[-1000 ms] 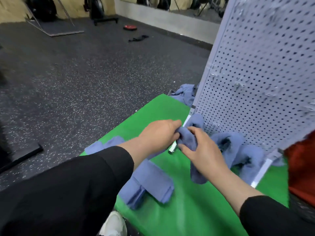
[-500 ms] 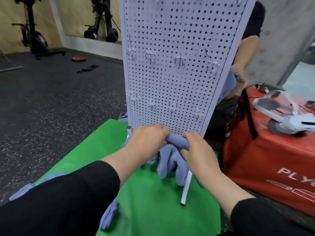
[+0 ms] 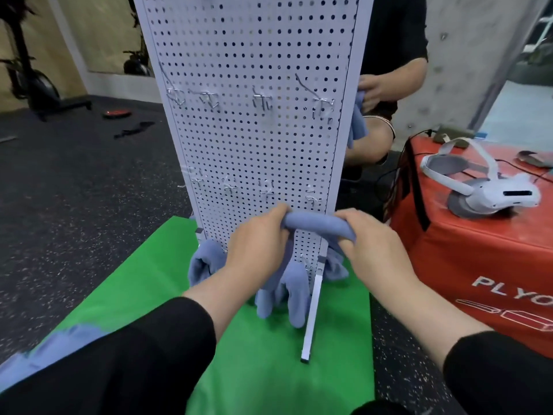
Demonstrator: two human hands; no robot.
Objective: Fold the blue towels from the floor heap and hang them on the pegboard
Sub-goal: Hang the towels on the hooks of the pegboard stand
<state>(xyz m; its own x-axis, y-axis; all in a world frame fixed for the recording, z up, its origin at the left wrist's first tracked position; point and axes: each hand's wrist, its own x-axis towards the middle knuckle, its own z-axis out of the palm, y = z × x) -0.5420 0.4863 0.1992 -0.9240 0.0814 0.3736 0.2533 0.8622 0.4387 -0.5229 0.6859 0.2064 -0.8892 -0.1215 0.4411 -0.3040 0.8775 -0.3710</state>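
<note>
The left hand (image 3: 258, 250) and the right hand (image 3: 372, 250) each curl their fingers round one end of a rolled blue towel (image 3: 318, 224), holding it level between them with its long axis running left to right. The roll sits just in front of the white pegboard (image 3: 254, 121), close below its lower row of hooks (image 3: 266, 188), so the hang looks to call for a lift up and forward; both hands seem equally near. Lower down, other blue towels (image 3: 287, 292) already hang at the foot of the board, above the green mat (image 3: 134, 283). More blue cloth (image 3: 45, 348) lies at the mat's left edge. Beside the board stands a red box (image 3: 478, 265) with a white headset (image 3: 490, 193) on top.
</note>
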